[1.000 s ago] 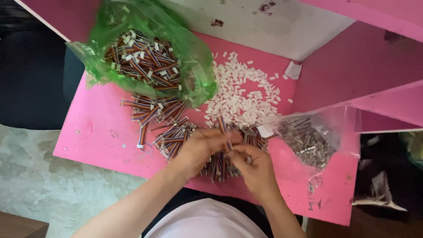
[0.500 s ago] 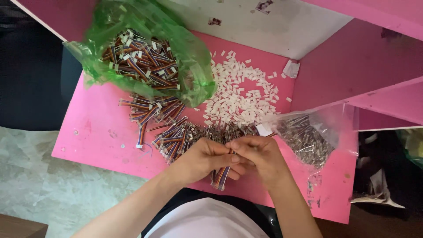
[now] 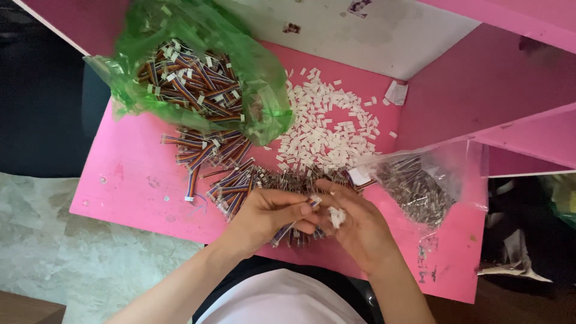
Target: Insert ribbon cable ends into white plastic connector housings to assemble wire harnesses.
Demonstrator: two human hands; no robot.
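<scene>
The person's left hand (image 3: 264, 213) pinches a short striped ribbon cable (image 3: 287, 231) by its end, while the right hand (image 3: 357, 225) is closed on a few small white plastic connectors (image 3: 336, 216), thumb and fingertips meeting the cable end. The step in hand looks like seating a connector on the cable; the next move seems to call for lining up the cable tip squarely with the connector's opening and pressing it home. Both hands work low over the near edge of the pink bench (image 3: 126, 192), just in front of a loose heap of cables (image 3: 222, 165). A green bag of cables (image 3: 192, 78) sits far left, white connectors (image 3: 327, 129) are scattered in the middle, and a clear bag (image 3: 420, 189) lies right. Bare bench remains only at the left.
</scene>
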